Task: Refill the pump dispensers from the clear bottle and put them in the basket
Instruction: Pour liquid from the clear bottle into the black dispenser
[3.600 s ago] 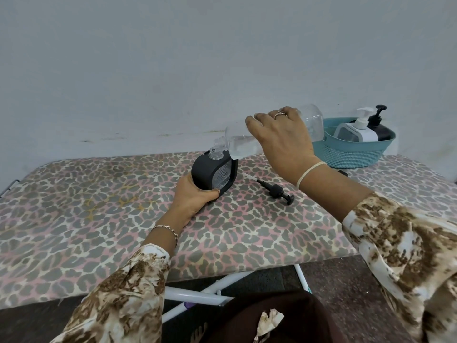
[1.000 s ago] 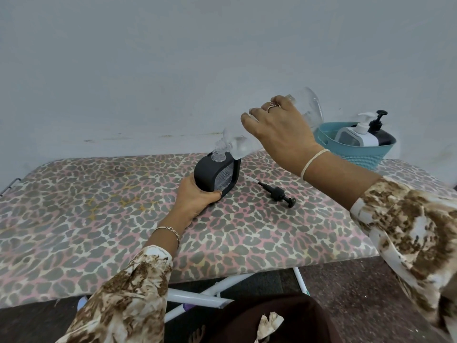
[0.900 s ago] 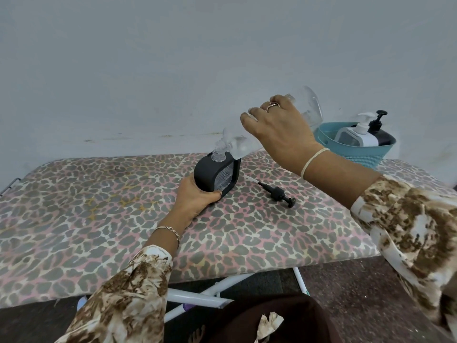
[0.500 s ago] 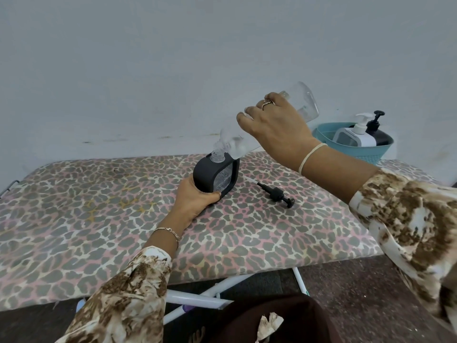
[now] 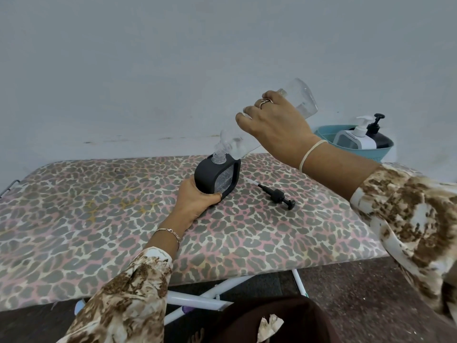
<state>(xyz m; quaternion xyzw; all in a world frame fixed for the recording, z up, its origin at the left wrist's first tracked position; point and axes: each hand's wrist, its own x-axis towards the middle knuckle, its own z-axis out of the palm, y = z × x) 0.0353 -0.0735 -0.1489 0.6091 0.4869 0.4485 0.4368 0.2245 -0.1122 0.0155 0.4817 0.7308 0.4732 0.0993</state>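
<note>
A black dispenser (image 5: 210,176) with a clear window stands upright on the leopard-print board, its pump off. My left hand (image 5: 195,201) grips its lower left side. My right hand (image 5: 274,127) holds the clear bottle (image 5: 300,99) tipped steeply, base up to the right, mouth down at the dispenser's open neck (image 5: 218,158). The black pump head (image 5: 277,195) lies on the board just right of the dispenser. The teal basket (image 5: 371,153) at the back right holds a white dispenser (image 5: 356,139) and a black dispenser (image 5: 377,137).
The leopard-print board (image 5: 99,219) runs from the left edge to the far right, against a plain wall. Its white metal legs (image 5: 197,297) show below the front edge, over a dark floor.
My right hand has raised the base of the clear bottle, tilting it more steeply into the dispenser's neck. My left hand and the dispenser have stayed put.
</note>
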